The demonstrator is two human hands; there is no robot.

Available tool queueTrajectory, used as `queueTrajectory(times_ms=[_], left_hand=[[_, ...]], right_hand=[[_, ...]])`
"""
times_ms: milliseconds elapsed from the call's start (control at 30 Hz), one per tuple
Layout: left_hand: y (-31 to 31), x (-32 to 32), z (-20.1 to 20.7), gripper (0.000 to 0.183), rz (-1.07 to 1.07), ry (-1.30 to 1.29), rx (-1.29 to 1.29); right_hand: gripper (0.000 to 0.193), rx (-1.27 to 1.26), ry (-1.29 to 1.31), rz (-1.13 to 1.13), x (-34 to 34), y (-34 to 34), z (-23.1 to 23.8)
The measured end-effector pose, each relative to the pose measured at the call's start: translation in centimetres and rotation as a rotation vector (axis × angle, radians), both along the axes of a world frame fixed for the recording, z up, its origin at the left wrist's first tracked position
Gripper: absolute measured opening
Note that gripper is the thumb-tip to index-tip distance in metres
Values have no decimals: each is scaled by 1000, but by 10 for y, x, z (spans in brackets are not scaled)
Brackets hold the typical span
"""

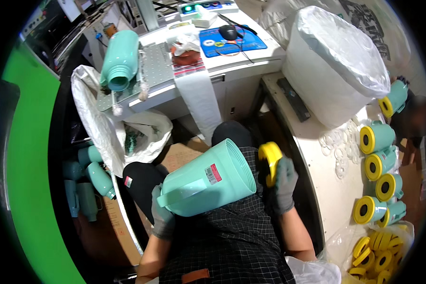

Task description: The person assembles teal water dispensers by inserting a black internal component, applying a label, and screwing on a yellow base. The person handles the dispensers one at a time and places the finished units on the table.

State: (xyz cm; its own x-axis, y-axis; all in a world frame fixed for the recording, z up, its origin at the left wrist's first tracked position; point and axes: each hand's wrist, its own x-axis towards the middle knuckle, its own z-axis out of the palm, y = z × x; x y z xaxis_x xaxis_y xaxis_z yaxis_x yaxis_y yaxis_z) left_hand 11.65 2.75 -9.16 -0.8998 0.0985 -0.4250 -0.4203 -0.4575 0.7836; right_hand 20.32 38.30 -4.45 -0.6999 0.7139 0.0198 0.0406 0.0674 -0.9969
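One jug is held by the left hand. A lid, four o'clock, is held by the right hand.

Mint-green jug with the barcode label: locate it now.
In the head view, the mint-green jug is near the centre, over the person's lap, between the left hand at its left end and the yellow cap in the right hand.

From my remote view I see a white table carrying a perforated metal plate, a blue mat and a device with a green light. A black rounded object lies on the mat. On the right, a pale bench bears a white sack, a dark bar and scattered translucent rings.
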Motion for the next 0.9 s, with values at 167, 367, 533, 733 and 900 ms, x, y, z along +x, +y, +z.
queueTrajectory(times_ms=[167,367,533,733,900], left_hand=[[9,2,1,39,-82,-70,37],[7,10,5,53,-239,-180,346],[13,21,2,60,-266,-97,388],[18,16,-11,64,-273,-213,605],[15,16,-20,62,-144,-545,1001]], right_hand=[[64,602,231,397,-27,-13,102],[63,701,461,480,-21,-15,76],[69,402,480,175,-15,1,79],[64,792,404,515,-26,-10,113],[66,767,403,590,-11,-7,91]])
